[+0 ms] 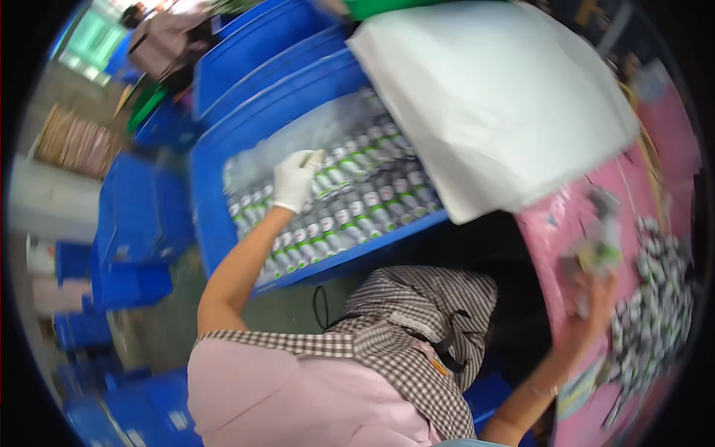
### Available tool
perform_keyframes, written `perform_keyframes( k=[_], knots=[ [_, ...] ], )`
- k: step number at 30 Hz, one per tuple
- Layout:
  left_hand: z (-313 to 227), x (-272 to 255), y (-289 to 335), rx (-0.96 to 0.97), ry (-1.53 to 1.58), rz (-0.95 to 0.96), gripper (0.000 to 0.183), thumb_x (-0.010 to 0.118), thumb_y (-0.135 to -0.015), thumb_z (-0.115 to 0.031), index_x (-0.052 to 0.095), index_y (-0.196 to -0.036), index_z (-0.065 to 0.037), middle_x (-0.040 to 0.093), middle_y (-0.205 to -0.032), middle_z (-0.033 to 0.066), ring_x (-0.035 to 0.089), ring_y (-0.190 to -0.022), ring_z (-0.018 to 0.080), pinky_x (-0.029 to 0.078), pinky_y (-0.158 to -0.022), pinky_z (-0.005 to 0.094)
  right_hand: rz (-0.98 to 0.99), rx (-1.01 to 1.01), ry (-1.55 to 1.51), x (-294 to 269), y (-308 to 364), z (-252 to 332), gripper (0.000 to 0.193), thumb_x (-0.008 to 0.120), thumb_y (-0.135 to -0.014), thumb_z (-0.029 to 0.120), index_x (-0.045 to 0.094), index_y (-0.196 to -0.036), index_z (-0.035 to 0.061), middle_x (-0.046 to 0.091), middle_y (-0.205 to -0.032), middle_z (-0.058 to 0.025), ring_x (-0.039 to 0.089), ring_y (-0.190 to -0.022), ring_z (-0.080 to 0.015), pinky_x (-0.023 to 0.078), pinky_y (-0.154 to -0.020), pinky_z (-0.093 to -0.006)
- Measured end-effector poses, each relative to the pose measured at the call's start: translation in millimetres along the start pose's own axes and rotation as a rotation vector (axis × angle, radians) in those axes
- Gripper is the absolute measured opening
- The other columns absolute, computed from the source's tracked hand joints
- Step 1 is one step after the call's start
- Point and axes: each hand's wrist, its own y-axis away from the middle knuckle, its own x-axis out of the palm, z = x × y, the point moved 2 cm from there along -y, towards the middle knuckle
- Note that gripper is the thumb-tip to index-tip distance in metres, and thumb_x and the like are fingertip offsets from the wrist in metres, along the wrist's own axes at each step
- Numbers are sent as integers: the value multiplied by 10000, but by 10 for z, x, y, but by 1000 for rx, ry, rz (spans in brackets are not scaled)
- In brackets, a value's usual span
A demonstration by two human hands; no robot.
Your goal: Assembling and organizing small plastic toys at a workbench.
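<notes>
My left hand (296,179), in a white glove, reaches over a blue bin (331,262). Its fingers are drawn together above rows of small grey-and-white pieces with green bands (344,217). What they grip, if anything, is hidden. My right hand (596,294), bare and smeared by motion, is over the pink tabletop (540,231) at the right. At its fingertips is a blurred yellow-green and grey thing (598,255); whether the hand holds it does not show. Beside this hand lies a loose heap of similar small grey, white and green pieces (652,313).
A large white sheet (499,97) covers the space between bin and pink table. Clear plastic film (320,123) lies in the bin's far part. More blue bins (145,208) stand at the left, near stacked cardboard (78,141). Another person (160,45) is at the far left.
</notes>
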Motion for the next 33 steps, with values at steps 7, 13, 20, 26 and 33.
perform_keyframes(
  k=[7,13,20,26,33],
  knots=[
    [-2451,1015,653,-86,1141,972,483,532,-905,-372,466,-1223,-14,592,-1041,92,595,-931,176,498,-800,320,365,256,-362,828,185,-510,104,528,-914,135,449,-947,75,633,-809,-148,551,-518,-134,443,-463,-223],
    [-2918,1331,743,-375,1474,1097,497,559,-889,-318,409,-1282,-52,528,-1208,82,544,-1068,207,457,-910,371,404,406,-1000,467,269,-445,374,575,-896,191,438,-1218,58,575,-1078,-195,617,-723,-200,507,-646,-253],
    [-3114,1285,808,-643,1602,1303,506,425,-933,-412,400,-1290,-55,533,-1194,107,561,-1043,237,500,-858,389,399,-366,-135,391,272,-369,417,730,-710,21,617,-1105,85,610,-953,-123,615,-695,-148,491,-548,-204],
    [-3076,1282,758,-523,1482,1317,570,350,-936,-506,470,-1236,-37,588,-968,82,565,-716,171,494,-639,312,459,-328,135,296,244,-170,304,722,-701,-14,671,-998,28,643,-1014,-121,601,-632,-95,477,-541,-207],
    [-3079,1263,1094,-248,1073,1312,648,238,-949,-547,491,-1213,-11,580,-772,75,484,-531,112,397,-487,220,159,272,-546,-151,-96,-212,393,496,-938,206,474,-1202,-85,600,-1121,-186,642,-657,-140,548,-585,-218]
  ],
)
